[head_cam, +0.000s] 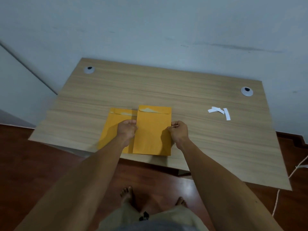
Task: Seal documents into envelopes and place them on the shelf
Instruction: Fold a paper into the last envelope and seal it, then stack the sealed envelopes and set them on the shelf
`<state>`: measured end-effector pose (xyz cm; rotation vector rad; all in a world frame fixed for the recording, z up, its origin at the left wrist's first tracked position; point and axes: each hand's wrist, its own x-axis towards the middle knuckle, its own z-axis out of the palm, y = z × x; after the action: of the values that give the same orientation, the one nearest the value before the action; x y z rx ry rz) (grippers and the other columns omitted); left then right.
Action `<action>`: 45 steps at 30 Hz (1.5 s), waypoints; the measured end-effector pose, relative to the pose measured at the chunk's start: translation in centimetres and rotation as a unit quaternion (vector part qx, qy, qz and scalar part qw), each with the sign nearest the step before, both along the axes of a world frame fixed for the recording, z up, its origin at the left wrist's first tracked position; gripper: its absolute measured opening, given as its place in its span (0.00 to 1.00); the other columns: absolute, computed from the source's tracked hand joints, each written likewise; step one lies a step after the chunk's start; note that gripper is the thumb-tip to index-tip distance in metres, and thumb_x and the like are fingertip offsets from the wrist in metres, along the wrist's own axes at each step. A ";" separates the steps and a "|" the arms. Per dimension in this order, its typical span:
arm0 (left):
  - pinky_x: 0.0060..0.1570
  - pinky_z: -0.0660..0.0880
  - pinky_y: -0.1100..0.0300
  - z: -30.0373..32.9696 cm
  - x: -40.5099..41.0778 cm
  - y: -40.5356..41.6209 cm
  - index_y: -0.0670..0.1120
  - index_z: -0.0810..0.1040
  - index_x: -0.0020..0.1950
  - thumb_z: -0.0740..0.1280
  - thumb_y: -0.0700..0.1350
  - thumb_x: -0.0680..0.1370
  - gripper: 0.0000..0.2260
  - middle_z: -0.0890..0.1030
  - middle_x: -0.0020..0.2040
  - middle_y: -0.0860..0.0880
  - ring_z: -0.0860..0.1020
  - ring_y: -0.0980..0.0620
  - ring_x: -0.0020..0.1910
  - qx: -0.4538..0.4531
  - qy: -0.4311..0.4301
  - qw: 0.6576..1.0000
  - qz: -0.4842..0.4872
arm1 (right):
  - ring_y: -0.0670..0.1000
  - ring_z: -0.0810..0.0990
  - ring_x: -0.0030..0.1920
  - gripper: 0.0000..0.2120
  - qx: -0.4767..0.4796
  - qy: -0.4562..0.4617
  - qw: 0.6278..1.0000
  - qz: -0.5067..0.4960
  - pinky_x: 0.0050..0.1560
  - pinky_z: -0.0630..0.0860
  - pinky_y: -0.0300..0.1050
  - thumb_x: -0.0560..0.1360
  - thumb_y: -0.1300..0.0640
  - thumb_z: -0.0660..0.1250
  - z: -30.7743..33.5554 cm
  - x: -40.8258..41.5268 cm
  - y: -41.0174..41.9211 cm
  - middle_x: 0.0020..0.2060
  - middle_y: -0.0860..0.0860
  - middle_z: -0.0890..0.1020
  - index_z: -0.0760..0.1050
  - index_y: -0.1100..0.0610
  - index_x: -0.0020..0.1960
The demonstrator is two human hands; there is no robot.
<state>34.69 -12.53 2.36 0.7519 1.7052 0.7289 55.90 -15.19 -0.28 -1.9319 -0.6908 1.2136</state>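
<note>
A yellow-orange envelope (152, 129) is held upright-facing above the wooden desk (208, 134), its flap folded down at the top. My left hand (127, 130) grips its left edge and my right hand (179, 132) grips its right edge; a thin white strip pokes out of the right hand's fingers. A second yellow envelope (115, 124) lies flat on the desk to the left, partly covered by the held one and by my left hand. No shelf is in view.
Several white peel-off strips (220, 111) lie on the desk to the right. Two grey cable grommets (89, 69) (246, 91) sit near the desk's back corners. The wall is right behind the desk. A white cord (283, 184) hangs at the right. My bare feet stand on a dark wooden floor.
</note>
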 end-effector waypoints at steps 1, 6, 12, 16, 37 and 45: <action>0.34 0.73 0.58 -0.2 -1.7 0.6 0.42 0.80 0.60 0.68 0.34 0.78 0.11 0.81 0.57 0.42 0.78 0.47 0.45 -0.001 0.000 1.000 -0.005 | 0.53 0.80 0.47 0.06 -0.003 -0.003 1.000 -0.002 0.51 0.79 0.50 0.76 0.64 0.70 -0.1 -1.6 0.4 0.47 0.53 0.82 0.77 0.55 0.50; 0.42 0.77 0.56 -1.4 -8.8 2.6 0.41 0.80 0.63 0.67 0.33 0.79 0.13 0.80 0.57 0.44 0.78 0.48 0.51 -0.014 0.000 0.999 -0.038 | 0.56 0.81 0.47 0.07 -0.029 -0.021 0.999 -0.013 0.49 0.82 0.55 0.77 0.64 0.67 -0.9 -8.9 1.5 0.48 0.54 0.83 0.79 0.56 0.53; 0.56 0.77 0.54 -3.1 -12.7 4.4 0.40 0.78 0.66 0.68 0.35 0.79 0.15 0.79 0.64 0.42 0.77 0.49 0.57 -0.021 -0.001 0.995 -0.097 | 0.56 0.80 0.53 0.13 -0.051 -0.058 0.997 -0.023 0.56 0.81 0.59 0.79 0.66 0.64 -1.7 -12.9 2.1 0.56 0.54 0.82 0.79 0.57 0.61; 0.65 0.75 0.47 -3.8 -13.4 4.9 0.40 0.77 0.68 0.69 0.37 0.79 0.17 0.78 0.65 0.42 0.77 0.45 0.63 -0.031 0.013 0.993 -0.116 | 0.56 0.78 0.59 0.17 -0.053 -0.092 0.994 -0.008 0.57 0.76 0.45 0.80 0.67 0.62 -1.8 -13.7 2.6 0.63 0.57 0.80 0.77 0.61 0.67; 0.40 0.68 0.61 -4.7 -14.3 5.7 0.47 0.75 0.38 0.67 0.39 0.76 0.07 0.75 0.37 0.50 0.75 0.50 0.38 -0.010 0.137 0.990 -0.039 | 0.59 0.80 0.58 0.17 -0.107 -0.151 0.983 0.008 0.54 0.79 0.50 0.76 0.65 0.65 -2.8 -14.5 3.5 0.59 0.57 0.81 0.78 0.58 0.64; 0.47 0.82 0.41 -5.8 -13.1 6.0 0.43 0.83 0.46 0.70 0.37 0.74 0.03 0.85 0.46 0.43 0.84 0.42 0.44 -0.049 0.004 0.998 -0.041 | 0.59 0.81 0.57 0.19 -0.111 -0.157 0.981 0.023 0.55 0.81 0.52 0.75 0.67 0.66 -3.1 -16.4 4.3 0.58 0.58 0.82 0.76 0.58 0.65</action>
<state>21.59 -6.50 -3.39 0.7530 1.6942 0.5819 39.51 -10.92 -3.40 -2.3372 -0.7909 1.0584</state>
